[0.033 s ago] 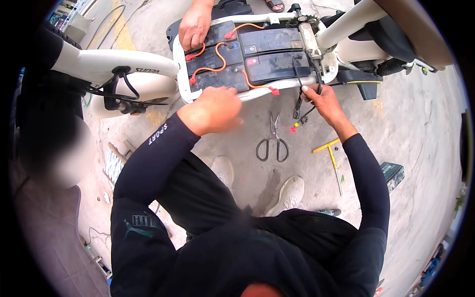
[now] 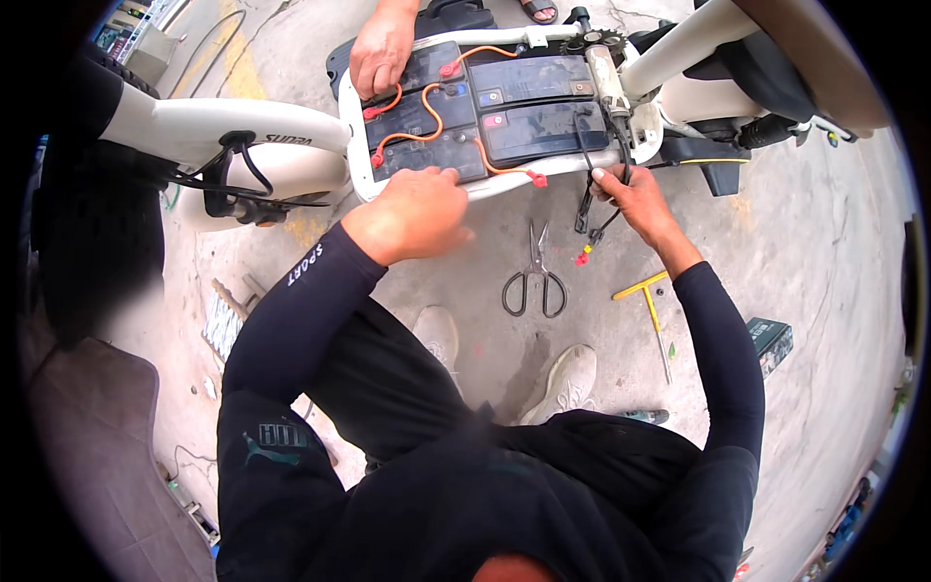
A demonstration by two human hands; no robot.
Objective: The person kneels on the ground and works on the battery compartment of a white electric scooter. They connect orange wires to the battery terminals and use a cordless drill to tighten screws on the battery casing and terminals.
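My right hand pinches a black cable at the near right corner of an electric scooter's white frame. The cable's red and yellow end dangles below my fingers. At the near left edge of the frame, my left hand lies against the dark batteries, knuckles up. Its fingers are partly hidden and the thumb is blurred. An orange wire with a red terminal cap runs just beyond it. Another person's hand touches a short orange wire at the far left of the batteries.
Scissors lie on the concrete between me and the scooter. To their right are a yellow T-handle tool and a dark green box. The scooter's front extends left, its rear wheel and black parts right.
The dangling red and yellow cable end has swung slightly right and down. My left hand has shifted a little to the left. The other person's hand stays where it was.
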